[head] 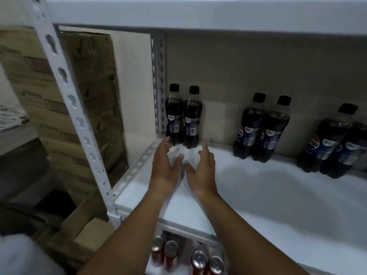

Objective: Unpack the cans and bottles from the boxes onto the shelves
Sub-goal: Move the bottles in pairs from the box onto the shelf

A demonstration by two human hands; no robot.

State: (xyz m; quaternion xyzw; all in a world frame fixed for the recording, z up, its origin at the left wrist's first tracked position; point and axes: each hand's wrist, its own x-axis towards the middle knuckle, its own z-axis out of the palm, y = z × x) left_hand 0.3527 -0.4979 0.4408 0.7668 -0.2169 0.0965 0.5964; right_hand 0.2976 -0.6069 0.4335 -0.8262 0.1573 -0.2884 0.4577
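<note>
Two dark cola bottles (182, 116) with black caps stand side by side at the back left corner of the white shelf (258, 195). My left hand (164, 165) and my right hand (202, 169) hover just in front of them, fingers straight, holding nothing. Another pair of cola bottles (262, 128) stands further right along the back wall, and a third pair (333, 141) sits near the right edge. Several red cans (186, 257) stand on the shelf below.
A white perforated upright post (73, 108) frames the shelf's left side. Stacked cardboard boxes (83, 96) stand behind it to the left, and an open box (79, 227) lies lower left. The upper shelf (198, 12) hangs overhead.
</note>
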